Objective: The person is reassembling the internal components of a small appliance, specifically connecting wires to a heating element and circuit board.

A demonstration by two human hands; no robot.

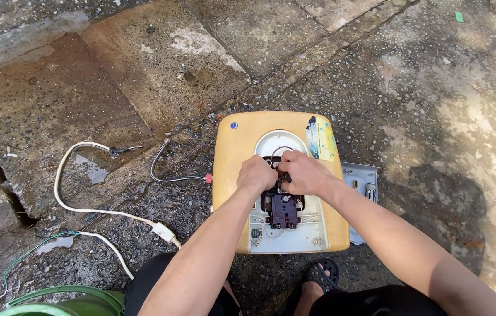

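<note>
Damp concrete paving [113, 88] carries a yellowed water heater casing [233, 169] lying open. Both hands meet at its dark inner component [284, 210]: left hand [256, 175] curled, right hand [302, 173] with fingers closed around a small dark part [285, 177]. A white cable [84, 209] trails left, well apart.

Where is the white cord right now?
In the head view, the white cord lies looped on the wet concrete ground, left of the yellow appliance both hands work on.
</note>
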